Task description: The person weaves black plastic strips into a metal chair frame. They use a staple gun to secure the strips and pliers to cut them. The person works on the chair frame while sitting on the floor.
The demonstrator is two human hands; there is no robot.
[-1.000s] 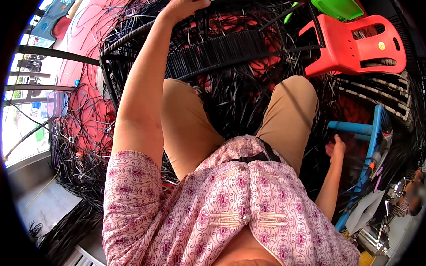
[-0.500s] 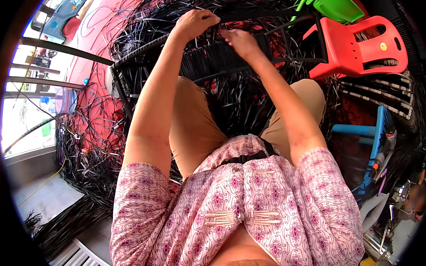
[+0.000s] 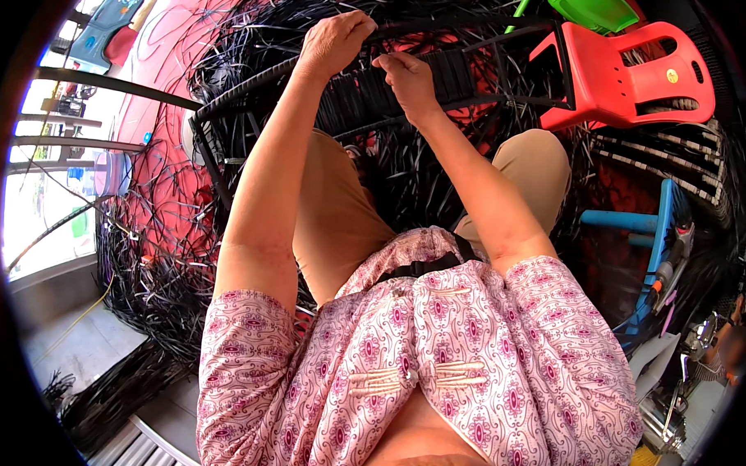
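A black frame (image 3: 521, 100) stands across my knees, its middle filled with a woven panel of black strips (image 3: 446, 78). My left hand (image 3: 337, 44) is curled closed at the far rail, back of the hand up; whatever its fingers hold is hidden. Just right of it and a little nearer, my right hand (image 3: 407, 80) is closed in a pinch above the woven panel. Any strip between those fingers blends into the dark background. Loose black strips (image 3: 265, 24) lie heaped behind and around the frame.
To the right sit a red plastic chair (image 3: 592, 72), a green plastic chair (image 3: 590, 9) and a blue plastic stool frame (image 3: 662, 235). Tangled strips (image 3: 157, 299) spread over the red floor covering (image 3: 167, 70) at left. Metal tools (image 3: 670, 424) lie at the lower right.
My right hand has moved left and slightly nearer, its fingers now curled into a pinch. My left hand has shifted slightly left and closed tighter.
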